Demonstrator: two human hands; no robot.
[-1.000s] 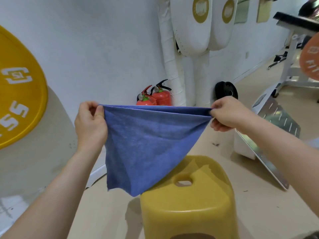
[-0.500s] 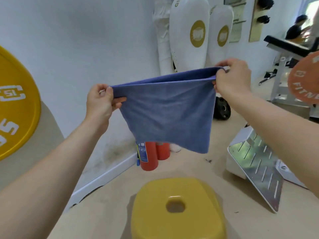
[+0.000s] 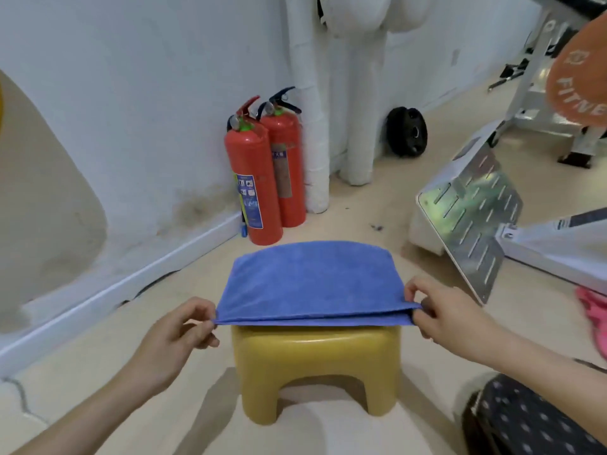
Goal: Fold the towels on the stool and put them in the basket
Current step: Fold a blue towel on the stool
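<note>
A blue towel point(image 3: 312, 280), folded double, lies flat over the top of the yellow plastic stool point(image 3: 315, 359). My left hand point(image 3: 179, 333) pinches its near left corner. On the other side my right hand point(image 3: 440, 310) pinches the near right corner, where the two layers meet. Both near corners hang slightly past the stool's front edge. No basket is in view.
Two red fire extinguishers point(image 3: 262, 172) stand against the white wall behind the stool. A slanted metal plate point(image 3: 476, 221) of a gym machine sits to the right. Something pink point(image 3: 594, 310) lies at the right edge. A dark dotted fabric point(image 3: 532, 418) is at the bottom right.
The towel was held up in the air, stretched between both hands; now it has come down and lies folded on the stool, both hands still pinching its corners.
</note>
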